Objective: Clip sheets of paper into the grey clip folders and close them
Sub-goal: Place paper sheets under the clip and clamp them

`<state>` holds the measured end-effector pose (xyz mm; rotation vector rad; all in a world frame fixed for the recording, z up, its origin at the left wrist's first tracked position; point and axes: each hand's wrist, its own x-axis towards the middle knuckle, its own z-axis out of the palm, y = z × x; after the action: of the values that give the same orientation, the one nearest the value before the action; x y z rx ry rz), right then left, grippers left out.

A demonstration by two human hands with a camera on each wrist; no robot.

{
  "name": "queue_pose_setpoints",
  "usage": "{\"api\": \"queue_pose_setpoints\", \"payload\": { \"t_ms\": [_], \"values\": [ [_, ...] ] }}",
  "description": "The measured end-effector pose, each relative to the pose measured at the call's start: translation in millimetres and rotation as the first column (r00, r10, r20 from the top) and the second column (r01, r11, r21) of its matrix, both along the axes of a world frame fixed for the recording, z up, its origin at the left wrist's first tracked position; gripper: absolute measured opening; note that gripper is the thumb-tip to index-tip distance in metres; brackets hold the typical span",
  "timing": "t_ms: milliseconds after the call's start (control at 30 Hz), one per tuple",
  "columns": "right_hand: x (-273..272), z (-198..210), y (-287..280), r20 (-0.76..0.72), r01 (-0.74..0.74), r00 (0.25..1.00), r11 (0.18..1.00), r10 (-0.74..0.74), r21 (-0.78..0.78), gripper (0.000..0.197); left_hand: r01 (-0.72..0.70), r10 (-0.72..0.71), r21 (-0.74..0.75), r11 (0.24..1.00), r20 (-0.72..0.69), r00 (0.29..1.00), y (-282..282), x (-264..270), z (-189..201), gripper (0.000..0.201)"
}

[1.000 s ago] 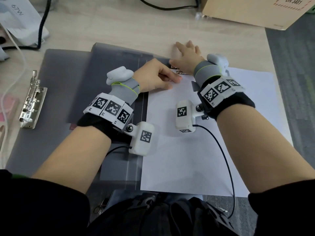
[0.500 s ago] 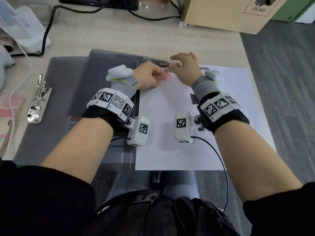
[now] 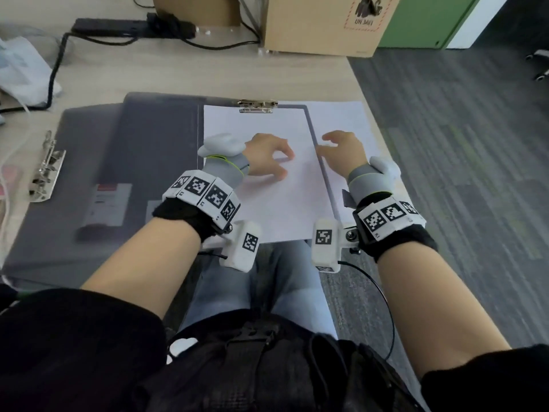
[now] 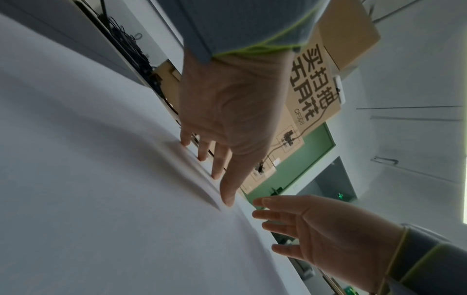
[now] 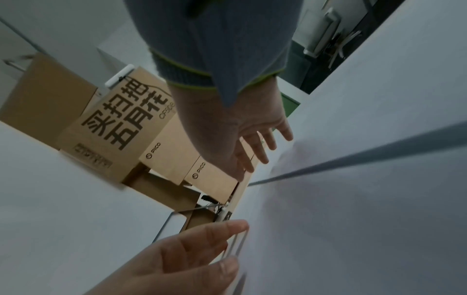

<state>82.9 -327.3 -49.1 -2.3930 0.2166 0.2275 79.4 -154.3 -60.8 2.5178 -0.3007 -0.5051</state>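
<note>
My left hand [image 3: 269, 157] rests fingertips-down, fingers spread, on the sheet of paper [image 3: 261, 185] held under the metal clip [image 3: 258, 106] of the open grey folder [image 3: 142, 150]. My right hand [image 3: 341, 154] hovers loosely open at the folder's right edge. Everything lies on a pale wooden desk [image 3: 184, 72], cardboard box [image 3: 320, 22] and power strip [image 3: 133, 25] behind, grey carpet [image 3: 460, 144] to the right.

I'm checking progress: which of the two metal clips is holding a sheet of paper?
The gold-toned metal clip at the far edge, clamping the white paper sheet. The silver metal clip at left holds nothing.
</note>
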Motion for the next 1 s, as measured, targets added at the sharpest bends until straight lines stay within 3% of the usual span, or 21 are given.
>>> {"api": "queue_pose_setpoints", "payload": {
  "t_ms": [167,300,400,500,633,767,1000],
  "values": [
    [-25.1,-8.2,-51.9,-0.055,0.19,0.978,0.97,-0.2,-0.152,0.039,0.09,-0.091,-0.043,0.995,-0.024,0.996,-40.8,-16.6,-1.9,0.055],
    [-40.6,-18.4,-71.2,-0.043,0.214,0.973,0.958,-0.226,-0.191,0.034,0.142,-0.142,-0.06,0.988,0.002,0.99,-62.7,-20.6,-7.3,0.035],
    [-46.9,-23.2,-69.9,0.004,0.208,0.978,0.966,-0.21,-0.152,0.039,0.08,-0.086,-0.165,0.983,-0.032,0.996,-63.3,-22.4,-9.9,0.048],
    [-49.1,-25.9,-68.3,0.061,0.205,0.978,0.964,-0.198,-0.17,0.04,0.015,-0.044,-0.291,0.957,-0.094,0.995,-61.9,-20.6,-12.3,0.04],
    [-48.4,-28.0,-66.3,0.082,0.252,0.968,0.938,-0.239,-0.237,0.015,-0.031,-0.027,-0.392,0.919,-0.143,0.989,-59.7,-17.3,-14.2,0.036],
    [-49.4,-24.1,-64.8,0.063,0.221,0.975,0.927,-0.212,-0.301,0.008,-0.055,-0.011,-0.419,0.906,-0.153,0.988,-59.0,-15.8,-17.6,0.036],
    [-50.1,-23.2,-65.1,0.086,0.237,0.971,0.941,-0.222,-0.241,0.041,-0.065,-0.016,-0.459,0.886,-0.171,0.985,-57.5,-13.7,-21.8,0.038]
  ]
}}
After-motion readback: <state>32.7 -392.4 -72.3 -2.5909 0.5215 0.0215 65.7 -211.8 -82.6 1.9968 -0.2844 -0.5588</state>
